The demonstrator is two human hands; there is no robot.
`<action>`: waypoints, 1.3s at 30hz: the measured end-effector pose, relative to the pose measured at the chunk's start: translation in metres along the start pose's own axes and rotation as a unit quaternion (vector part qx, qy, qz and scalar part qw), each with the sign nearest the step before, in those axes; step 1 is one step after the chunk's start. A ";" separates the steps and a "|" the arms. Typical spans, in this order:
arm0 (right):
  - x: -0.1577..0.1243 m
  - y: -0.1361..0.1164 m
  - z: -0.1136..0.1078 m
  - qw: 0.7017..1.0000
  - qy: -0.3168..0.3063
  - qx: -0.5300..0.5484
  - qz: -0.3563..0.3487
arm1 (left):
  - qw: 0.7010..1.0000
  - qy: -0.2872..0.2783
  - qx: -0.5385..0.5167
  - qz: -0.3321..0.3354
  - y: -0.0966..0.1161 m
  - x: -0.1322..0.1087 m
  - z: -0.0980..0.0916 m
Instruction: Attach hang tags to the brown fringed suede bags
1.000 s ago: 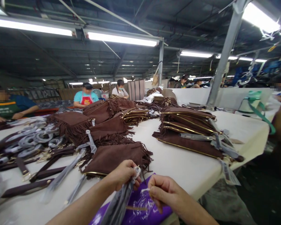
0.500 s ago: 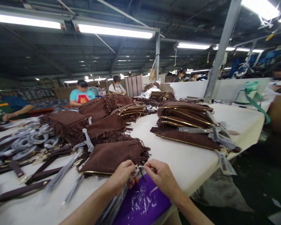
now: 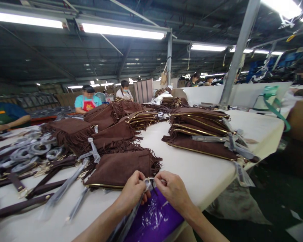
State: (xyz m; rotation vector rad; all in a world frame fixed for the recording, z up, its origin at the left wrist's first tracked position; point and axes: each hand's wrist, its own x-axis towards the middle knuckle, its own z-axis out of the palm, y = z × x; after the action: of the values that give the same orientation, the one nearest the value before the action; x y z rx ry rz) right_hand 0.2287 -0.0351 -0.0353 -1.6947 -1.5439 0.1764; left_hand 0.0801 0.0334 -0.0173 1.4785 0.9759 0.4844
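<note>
My left hand (image 3: 135, 190) is closed around the end of a plastic-wrapped strap (image 3: 126, 222), near a small gold-coloured metal fitting. Close beside it, my right hand (image 3: 173, 188) pinches something small at the same spot, perhaps the plastic's end or a thin dark cord; the fingers hide most of it. Just beyond both hands lies a brown fringed bag (image 3: 123, 168) with a gold zip along its near edge. Under the hands is a shiny purple plastic-covered package (image 3: 154, 218) at the table's edge.
More brown fringed bags (image 3: 199, 129) are stacked at right, and others (image 3: 111, 136) are heaped behind. Dark straps (image 3: 22, 205) and wrapped coils (image 3: 40, 148) cover the table's left. Co-workers (image 3: 88, 101) sit beyond. A metal post (image 3: 238, 53) rises at the right.
Both hands stay together at the strap's end, with only slight finger movement. The right hand has turned a little. The view has shifted slightly.
</note>
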 end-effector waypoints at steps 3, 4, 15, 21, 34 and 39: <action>-0.001 -0.003 -0.002 1.000 -0.002 -0.022 0.004 | 1.000 0.004 0.010 0.008 -0.002 -0.001 0.001; -0.002 -0.004 -0.002 1.000 -0.004 -0.031 0.003 | 1.000 0.004 0.010 0.009 -0.002 -0.001 0.001; 0.000 -0.006 0.002 0.996 -0.028 -0.088 -0.008 | 0.998 0.000 0.049 0.046 -0.010 -0.003 0.004; 0.000 0.001 0.010 0.999 -0.046 -0.009 0.009 | 0.994 -0.008 0.092 0.058 -0.014 -0.005 0.004; 0.001 0.005 0.011 0.997 -0.068 0.026 0.030 | 0.903 0.015 0.398 0.163 0.024 0.005 -0.018; 0.000 0.006 0.013 0.997 -0.077 0.001 0.022 | 0.894 0.001 0.417 0.166 0.022 0.013 -0.016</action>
State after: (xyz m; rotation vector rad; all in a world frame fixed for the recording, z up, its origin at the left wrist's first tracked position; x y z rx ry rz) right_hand 0.2256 -0.0287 -0.0483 -1.7500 -1.6177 0.3387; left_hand 0.0810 0.0552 0.0034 2.4472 0.9819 0.3075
